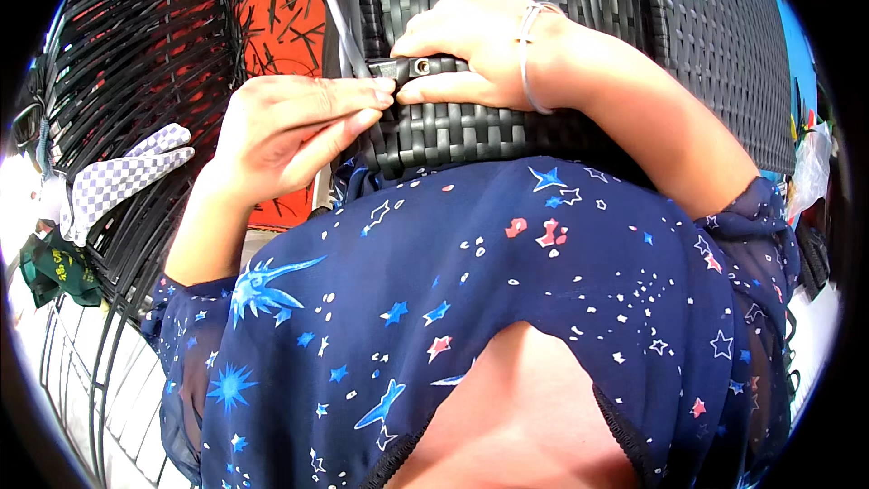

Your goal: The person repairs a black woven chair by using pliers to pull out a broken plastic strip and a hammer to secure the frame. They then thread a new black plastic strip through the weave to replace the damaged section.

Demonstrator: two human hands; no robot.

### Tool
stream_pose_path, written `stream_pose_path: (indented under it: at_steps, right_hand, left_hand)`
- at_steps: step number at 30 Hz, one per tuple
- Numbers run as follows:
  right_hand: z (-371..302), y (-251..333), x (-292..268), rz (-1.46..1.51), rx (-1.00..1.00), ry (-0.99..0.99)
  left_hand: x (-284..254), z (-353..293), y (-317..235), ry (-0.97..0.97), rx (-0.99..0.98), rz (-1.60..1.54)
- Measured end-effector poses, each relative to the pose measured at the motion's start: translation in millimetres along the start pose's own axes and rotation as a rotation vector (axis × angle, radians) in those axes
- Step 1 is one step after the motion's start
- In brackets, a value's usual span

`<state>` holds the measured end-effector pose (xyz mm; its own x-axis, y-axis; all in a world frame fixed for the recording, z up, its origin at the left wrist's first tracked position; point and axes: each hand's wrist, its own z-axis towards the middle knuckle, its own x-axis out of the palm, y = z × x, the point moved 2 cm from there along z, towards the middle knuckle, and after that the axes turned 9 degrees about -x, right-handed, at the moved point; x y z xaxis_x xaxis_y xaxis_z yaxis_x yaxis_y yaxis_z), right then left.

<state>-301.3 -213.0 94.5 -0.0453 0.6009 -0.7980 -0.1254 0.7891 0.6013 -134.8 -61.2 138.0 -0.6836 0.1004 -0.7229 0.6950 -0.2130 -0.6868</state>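
A black woven wicker piece (507,131), perhaps part of a seat, lies close against my body. Along its edge runs a black bar with a round metal-rimmed hole (421,67). My left hand (290,127) is closed in a pinch at the bar's left end, holding a flat black wicker strip. A long loose length of strip (333,14) stands up from there, looking grey in the light. My right hand (475,50) grips the bar, thumb on the near side and fingers on the far side. Its fingertips come near those of my left hand.
At left hangs a large bundle of black strips (149,54), with a checkered glove (127,172) and a dark green cloth-like item (62,270) beside it. An orange-red surface (281,18) carries scattered strip offcuts. Another woven panel (724,45) stands at right, near a clear plastic bag (812,167).
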Motion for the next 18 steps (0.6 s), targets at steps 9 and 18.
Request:
stream_pose_path:
  at_steps: [9, 18]
  right_hand:
    - [2.5, -0.2, 3.6, -0.080, -0.114, -0.110]
    - [10.6, 11.8, -7.9, -0.179, -0.058, 0.136]
  left_hand:
    - [-16.7, 20.0, 8.3, 0.020, -0.149, 0.083]
    - [11.9, 47.2, 46.4, 0.022, -0.476, -0.094]
